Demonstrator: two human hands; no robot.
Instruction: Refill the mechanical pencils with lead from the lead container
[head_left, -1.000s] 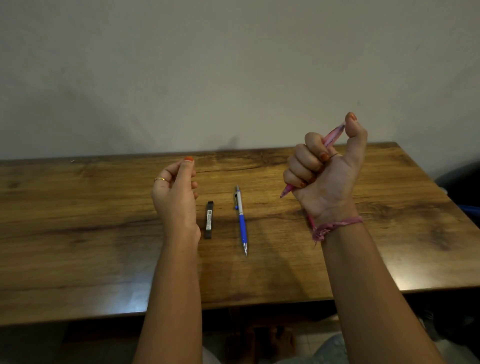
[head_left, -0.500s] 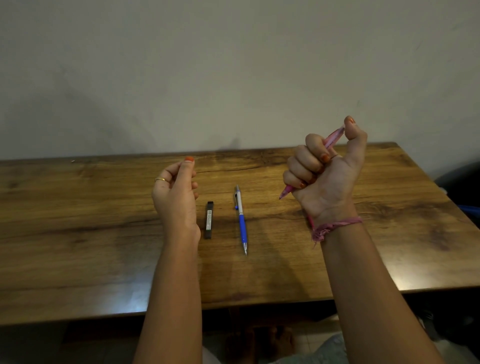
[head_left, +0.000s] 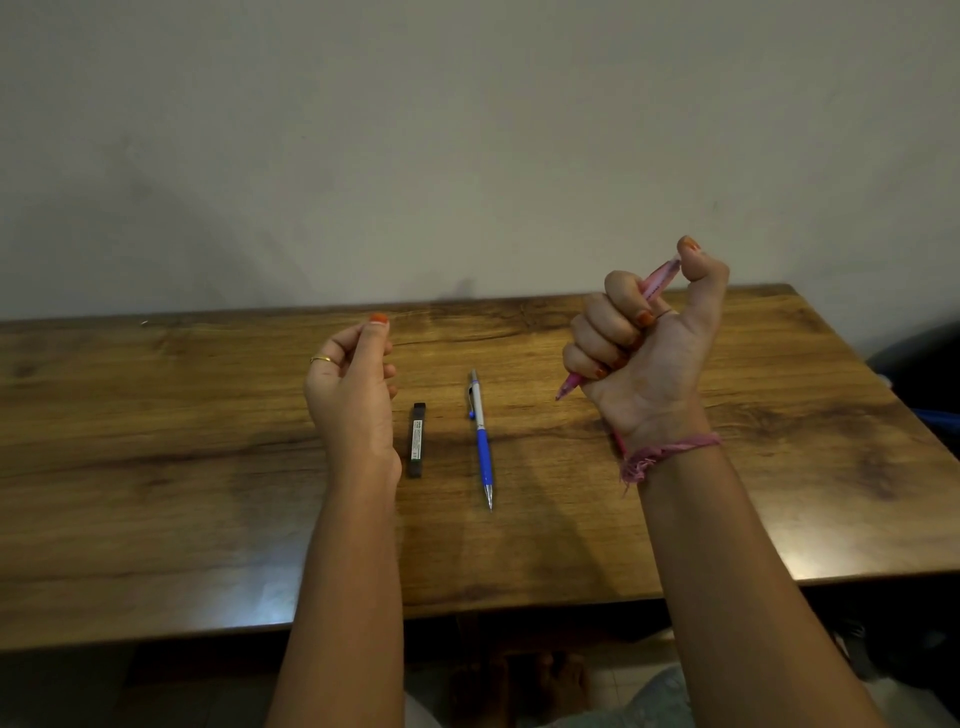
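Right hand (head_left: 641, 358) fists the pink mechanical pencil (head_left: 655, 278), thumb on its cap; left hand (head_left: 350, 387) loosely curled, empty; click gently, tip angled down.

On the worktop (head_left: 208, 493) the lead container (head_left: 417, 439) lies just at nine o'clock of the mechanical pencil (head_left: 481, 441), parallel and apart. The left hand (head_left: 353, 384) hangs at the container's nine o'clock. The right hand (head_left: 644, 358) holds a second pencil (head_left: 655, 280) above the worktop at three o'clock.

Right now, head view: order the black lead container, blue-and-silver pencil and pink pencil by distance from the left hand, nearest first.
1. Black lead container, on the table just right of the left hand.
2. Blue-and-silver pencil, farther right.
3. Pink pencil, gripped in the right hand.
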